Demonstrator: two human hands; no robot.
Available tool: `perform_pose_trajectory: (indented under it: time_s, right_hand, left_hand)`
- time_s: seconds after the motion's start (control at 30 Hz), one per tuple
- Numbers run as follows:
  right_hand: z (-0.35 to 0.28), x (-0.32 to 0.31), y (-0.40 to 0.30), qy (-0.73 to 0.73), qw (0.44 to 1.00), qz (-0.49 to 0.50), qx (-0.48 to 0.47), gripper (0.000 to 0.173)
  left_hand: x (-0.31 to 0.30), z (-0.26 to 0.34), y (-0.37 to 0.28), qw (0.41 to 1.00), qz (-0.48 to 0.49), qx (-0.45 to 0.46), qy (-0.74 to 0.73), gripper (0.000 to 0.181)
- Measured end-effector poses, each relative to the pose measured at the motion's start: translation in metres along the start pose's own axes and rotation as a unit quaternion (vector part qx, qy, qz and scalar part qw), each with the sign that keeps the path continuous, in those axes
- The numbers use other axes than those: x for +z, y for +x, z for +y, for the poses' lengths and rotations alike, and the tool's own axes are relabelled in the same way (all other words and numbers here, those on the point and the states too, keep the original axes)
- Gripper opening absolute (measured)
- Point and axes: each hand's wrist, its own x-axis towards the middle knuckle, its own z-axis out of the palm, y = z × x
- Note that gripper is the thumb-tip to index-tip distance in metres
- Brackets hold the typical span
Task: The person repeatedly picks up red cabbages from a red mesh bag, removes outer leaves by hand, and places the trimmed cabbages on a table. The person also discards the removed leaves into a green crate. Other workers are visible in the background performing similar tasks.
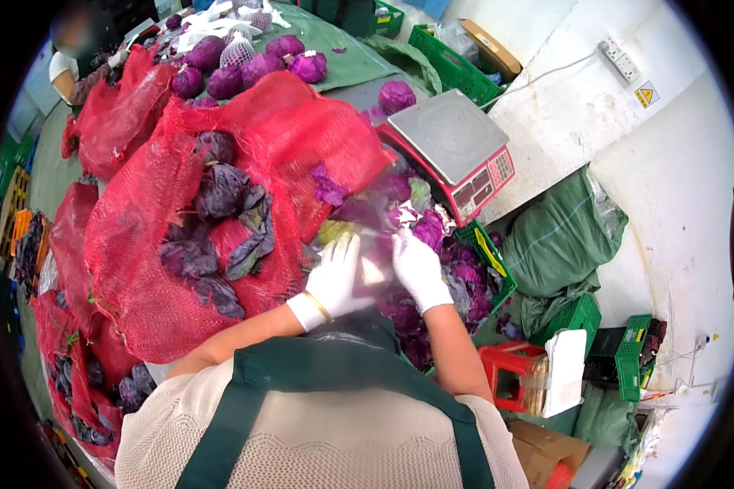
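My left hand [336, 281], in a white glove with a gold bangle at the wrist, has its fingers extended beside a pale yellow-green leaf [335, 231]. My right hand [421, 269], also gloved in white, has curled fingers just below a cut purple cabbage piece [407, 214]. Between the hands is a blurred purple and bright patch; I cannot tell whether either hand grips anything there. Purple cabbage leaves [465, 275] fill a green plastic crate [504, 284] at my right. Left of my hands, a red mesh sack [140, 244] lies open around dark red cabbages [221, 189].
A red digital scale [459, 140] stands beyond my right hand, with a trimmed red cabbage [397, 96] beside it. More trimmed cabbages [263, 68] lie on green sheeting [342, 46]. Another person [76, 67] stands at far left. A red stool [507, 373] is at right.
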Motion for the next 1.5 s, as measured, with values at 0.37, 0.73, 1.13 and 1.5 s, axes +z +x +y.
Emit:
perform_pose_trajectory:
  time_s: [0.37, 0.73, 1.13, 1.5]
  right_hand:
    - [0.113, -0.019, -0.073, 0.175, 0.959, 0.166, 0.146, 0.051]
    - [-0.020, 0.025, -0.061, 0.119, 0.993, 0.012, 0.015, 0.052]
    - [-0.015, 0.018, -0.020, 0.010, 0.999, -0.014, 0.041, 0.037]
    - [0.140, 0.057, -0.045, 0.316, 0.882, 0.172, 0.305, 0.039]
  left_hand:
    - [-0.039, -0.022, 0.006, 0.996, -0.029, -0.011, 0.088, 0.125]
    - [-0.015, 0.016, 0.029, 0.993, -0.071, -0.064, 0.070, 0.108]
    - [0.002, 0.027, 0.044, 0.990, -0.023, -0.100, 0.094, 0.081]
    - [-0.010, -0.047, -0.022, 0.989, 0.094, -0.038, -0.109, 0.109]
